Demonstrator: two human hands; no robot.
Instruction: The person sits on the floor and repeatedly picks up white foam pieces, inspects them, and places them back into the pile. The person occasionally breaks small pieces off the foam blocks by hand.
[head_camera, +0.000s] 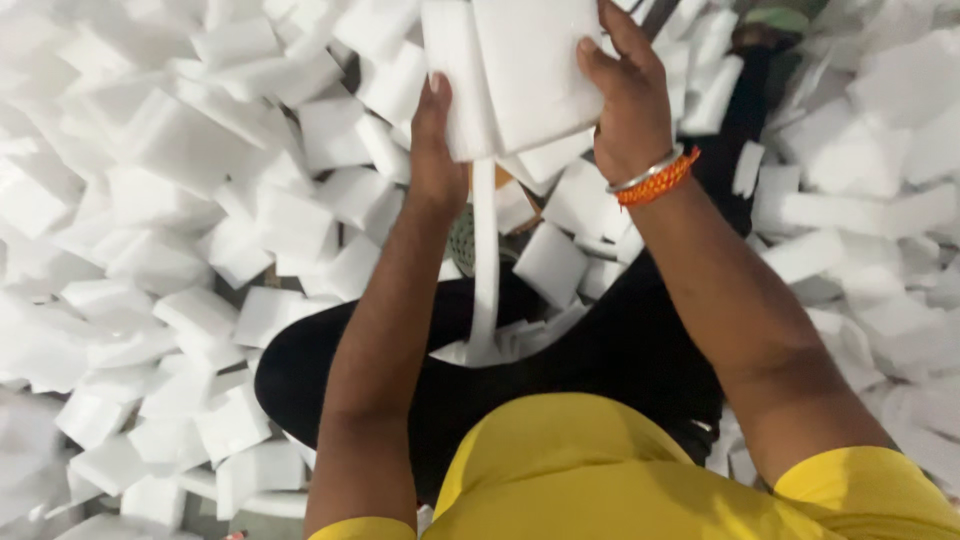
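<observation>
Head view: hands (530, 130) grip foam stack (520, 70).

From my feed, the top edge cuts off the white foam stack (520, 70), so I can't see its full height. My left hand (435, 150) hides its fingers behind the stack; the right hand (630, 100) loses its fingertips at the edge. The far foam pile (180, 180) is blown out and blurred, its pieces merging. My legs (600, 350) cover the floor beneath.

Yellow shirt (600, 470), black trousers (600, 340), orange-and-silver wristbands (655, 177).
</observation>
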